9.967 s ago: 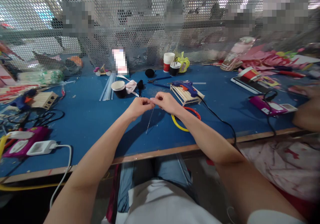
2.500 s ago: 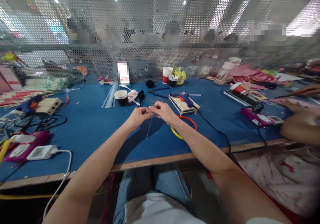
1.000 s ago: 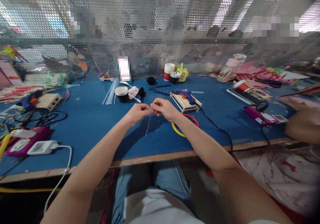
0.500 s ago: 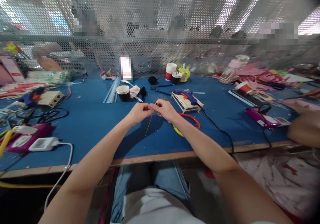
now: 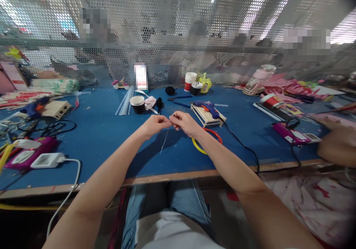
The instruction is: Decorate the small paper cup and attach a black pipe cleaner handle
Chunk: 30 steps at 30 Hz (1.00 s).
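My left hand (image 5: 156, 126) and my right hand (image 5: 184, 123) meet over the blue table, fingertips pinched close together. From between them a thin silvery strand (image 5: 164, 142) hangs down toward the table; whether it is wire or thread I cannot tell. Both hands are closed at the strand's upper end, which the fingers hide. Just beyond my right hand, a blue glue gun (image 5: 207, 107) rests on a small wooden stick rack (image 5: 203, 120). Red and yellow rings (image 5: 198, 147) lie partly under my right forearm.
Beyond my hands stand a black cup (image 5: 138, 105), clear glue sticks (image 5: 125, 101), pliers (image 5: 180, 98) and a phone (image 5: 141, 77). A purple power strip (image 5: 33, 153) lies left. The glue gun's cord (image 5: 241, 141) crosses the right side, where another person's arm (image 5: 338, 145) rests.
My fingertips have shifted slightly, with the right hand drawn a little to the right. The hanging strand now looks brighter and more wavy than before.
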{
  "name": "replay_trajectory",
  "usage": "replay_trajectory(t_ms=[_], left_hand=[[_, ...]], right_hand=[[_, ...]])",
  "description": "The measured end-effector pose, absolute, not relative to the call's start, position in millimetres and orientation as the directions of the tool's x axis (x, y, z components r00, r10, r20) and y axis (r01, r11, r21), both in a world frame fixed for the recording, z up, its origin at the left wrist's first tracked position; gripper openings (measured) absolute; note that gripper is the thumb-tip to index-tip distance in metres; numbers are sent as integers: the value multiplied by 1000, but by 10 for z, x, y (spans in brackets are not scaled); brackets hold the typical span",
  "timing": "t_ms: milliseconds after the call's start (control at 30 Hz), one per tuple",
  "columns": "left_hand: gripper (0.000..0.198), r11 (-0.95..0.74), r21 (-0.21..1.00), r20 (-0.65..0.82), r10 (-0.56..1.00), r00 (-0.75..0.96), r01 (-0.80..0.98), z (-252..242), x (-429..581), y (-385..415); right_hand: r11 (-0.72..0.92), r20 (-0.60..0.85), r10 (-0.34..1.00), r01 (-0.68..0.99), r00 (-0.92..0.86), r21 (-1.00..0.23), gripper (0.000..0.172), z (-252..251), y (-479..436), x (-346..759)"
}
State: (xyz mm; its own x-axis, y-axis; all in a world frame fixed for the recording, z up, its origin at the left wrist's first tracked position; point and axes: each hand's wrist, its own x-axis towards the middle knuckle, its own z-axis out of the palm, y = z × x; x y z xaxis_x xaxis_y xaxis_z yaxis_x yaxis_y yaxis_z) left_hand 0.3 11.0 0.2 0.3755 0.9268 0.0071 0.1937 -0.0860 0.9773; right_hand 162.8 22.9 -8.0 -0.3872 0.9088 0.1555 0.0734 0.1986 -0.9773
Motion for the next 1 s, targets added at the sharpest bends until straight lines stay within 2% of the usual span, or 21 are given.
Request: replay_trajectory(t_ms=[200,367,633,733,900,1000], left_hand=[[22,-268,905,126,911,393,331,44,-37,111],[24,-294,867,151,924,350,403,44,-10,99],[24,-329,802,205,936,288,499,-68,30,127],[24,-308,833,200,942,268,460,-89,32,141],[26,-213,938,135,951,280,273,-6,15,114],[24,-171,950,85,947,309,261,32,5,99]], right_hand=[[236,176,913,125,-369,-964,34,-90,244,1646],[299,197,908,240,-370,-924,33,-91,245,1650],[356,248,927,457,-280,-815,31,-14,193,1612],[334,237,933,405,-273,-851,34,-21,184,1603],[269,215,891,83,-400,-960,31,-69,211,1606],[289,232,882,80,-410,-954,30,-88,227,1614]])
